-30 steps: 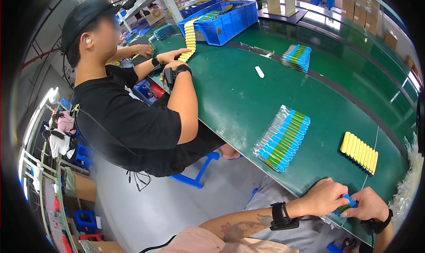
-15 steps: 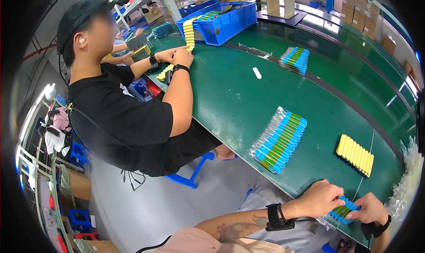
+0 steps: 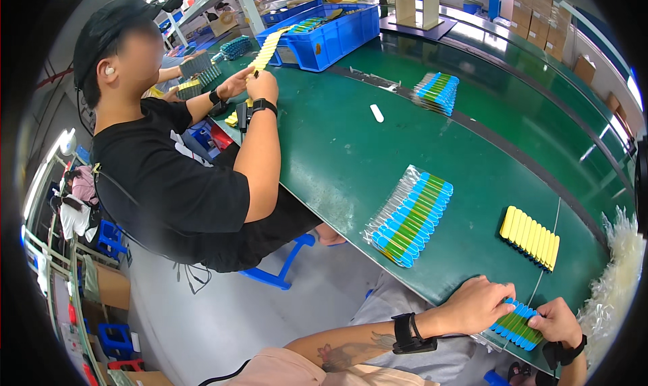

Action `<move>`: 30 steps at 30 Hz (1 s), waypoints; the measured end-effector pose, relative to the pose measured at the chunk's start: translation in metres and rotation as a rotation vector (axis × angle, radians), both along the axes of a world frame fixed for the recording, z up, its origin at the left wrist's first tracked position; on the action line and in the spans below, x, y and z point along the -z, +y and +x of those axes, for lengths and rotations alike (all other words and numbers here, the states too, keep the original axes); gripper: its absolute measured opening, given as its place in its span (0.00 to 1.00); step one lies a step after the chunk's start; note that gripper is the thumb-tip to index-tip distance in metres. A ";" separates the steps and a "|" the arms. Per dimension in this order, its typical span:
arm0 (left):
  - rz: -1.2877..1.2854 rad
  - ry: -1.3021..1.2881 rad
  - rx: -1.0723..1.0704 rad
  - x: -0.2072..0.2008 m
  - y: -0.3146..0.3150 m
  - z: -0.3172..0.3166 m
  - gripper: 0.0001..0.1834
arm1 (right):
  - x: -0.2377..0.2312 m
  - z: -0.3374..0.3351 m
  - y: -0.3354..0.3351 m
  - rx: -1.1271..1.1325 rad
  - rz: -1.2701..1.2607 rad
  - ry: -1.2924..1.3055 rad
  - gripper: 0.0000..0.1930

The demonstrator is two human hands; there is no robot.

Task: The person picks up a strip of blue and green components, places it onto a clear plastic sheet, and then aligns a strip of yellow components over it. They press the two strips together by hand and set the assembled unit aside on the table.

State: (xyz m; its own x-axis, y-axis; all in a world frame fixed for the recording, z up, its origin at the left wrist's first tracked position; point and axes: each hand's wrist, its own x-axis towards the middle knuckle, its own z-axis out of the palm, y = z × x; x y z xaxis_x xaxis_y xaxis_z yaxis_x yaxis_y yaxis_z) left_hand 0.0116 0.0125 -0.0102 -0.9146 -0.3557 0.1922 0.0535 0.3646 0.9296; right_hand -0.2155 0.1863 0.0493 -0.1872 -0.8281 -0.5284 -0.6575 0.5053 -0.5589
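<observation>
At the table's near right edge, I hold a row of flat blue pieces with a green band (image 3: 518, 326). My left hand (image 3: 474, 306) pinches its left side, fingers closed on the upper end. My right hand (image 3: 559, 320) grips the right side, thumb on top. Just beyond the hands lies a row of yellow oblong pieces with a dark underside (image 3: 530, 239). Farther left rests a longer overlapping row of blue-and-green pieces (image 3: 415, 218) with clear plastic ends.
A co-worker on the left handles a yellow strip (image 3: 268, 48) beside a blue bin (image 3: 344, 40). Another blue-and-green stack (image 3: 437, 93) and a white oblong piece (image 3: 376, 113) lie farther back on the green table (image 3: 324, 150). Clear plastic bags (image 3: 617, 285) heap at the right.
The view has shifted slightly. More of the blue-and-green row now shows between my hands. The co-worker's hands have moved and the yellow strip stretches up toward the bin.
</observation>
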 end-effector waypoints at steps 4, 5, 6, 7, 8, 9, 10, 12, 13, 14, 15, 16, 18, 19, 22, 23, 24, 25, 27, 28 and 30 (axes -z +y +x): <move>0.000 -0.038 -0.025 -0.010 0.005 -0.002 0.12 | 0.006 0.011 -0.004 0.306 -0.110 -0.179 0.14; -0.005 -0.064 -0.052 -0.008 0.006 -0.002 0.12 | 0.002 0.018 -0.012 0.253 -0.124 -0.092 0.16; -0.011 -0.090 -0.079 -0.007 0.004 -0.003 0.13 | -0.001 0.021 -0.017 0.203 -0.138 -0.005 0.17; 0.011 -0.123 -0.065 -0.013 0.002 -0.002 0.11 | 0.009 0.013 -0.010 0.205 -0.148 -0.002 0.21; 0.055 -0.138 -0.019 -0.016 0.002 -0.003 0.09 | 0.015 0.007 -0.001 0.222 -0.169 0.006 0.21; 0.026 -0.140 0.032 -0.012 0.001 -0.006 0.12 | 0.019 0.002 0.006 0.075 -0.223 0.072 0.24; 0.000 -0.148 0.079 -0.007 0.001 -0.008 0.15 | 0.020 0.000 0.012 -0.074 -0.272 0.136 0.27; -0.145 -0.050 0.102 0.004 -0.002 0.002 0.20 | -0.010 0.021 0.008 -0.179 -0.258 0.188 0.28; -0.273 0.061 0.129 0.004 -0.003 0.008 0.24 | -0.025 0.035 0.008 -0.318 -0.288 0.328 0.30; -0.279 0.062 0.136 -0.001 -0.003 0.014 0.24 | -0.036 0.046 0.012 -0.452 -0.311 0.469 0.33; -0.409 0.045 0.102 -0.007 -0.001 0.021 0.28 | -0.041 0.053 0.017 -0.441 -0.258 0.485 0.31; -0.533 0.039 0.082 -0.007 0.000 0.020 0.32 | -0.046 0.061 0.021 -0.419 -0.251 0.493 0.31; -0.556 0.039 0.085 0.004 0.002 0.018 0.30 | -0.057 0.072 0.022 -0.370 -0.522 0.646 0.15; -0.594 0.084 0.092 0.007 0.001 0.017 0.28 | -0.022 0.052 0.041 -0.360 -0.499 0.694 0.25; -0.702 0.139 0.133 0.011 0.002 0.013 0.23 | -0.007 0.026 0.053 -0.362 -0.644 0.699 0.19; -0.770 0.145 0.140 0.010 0.003 0.017 0.21 | -0.006 0.027 0.054 -0.354 -0.651 0.702 0.19; -0.778 0.145 0.145 0.014 0.005 0.022 0.21 | -0.005 0.029 0.055 -0.400 -0.655 0.693 0.14; -0.857 0.237 0.119 0.020 0.008 0.027 0.19 | -0.005 0.031 0.055 -0.447 -0.654 0.688 0.09; -0.960 0.385 0.076 0.022 0.015 0.036 0.16 | -0.010 0.043 0.057 -0.591 -0.780 0.754 0.07; -0.950 0.388 0.073 0.018 0.021 0.042 0.16 | -0.011 0.052 0.071 -0.672 -0.667 0.793 0.06; -0.922 0.462 0.143 0.006 0.037 0.051 0.16 | -0.042 0.094 0.104 -0.575 -0.600 0.732 0.18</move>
State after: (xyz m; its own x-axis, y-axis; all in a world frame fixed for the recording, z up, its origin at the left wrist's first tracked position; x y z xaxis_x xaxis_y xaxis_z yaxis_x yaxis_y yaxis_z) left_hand 0.0628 0.0490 -0.0159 -0.7051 0.2123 0.6765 0.4315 0.8856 0.1718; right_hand -0.1220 0.2903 0.0912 0.2048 -0.9763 0.0693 -0.9788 -0.2047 0.0087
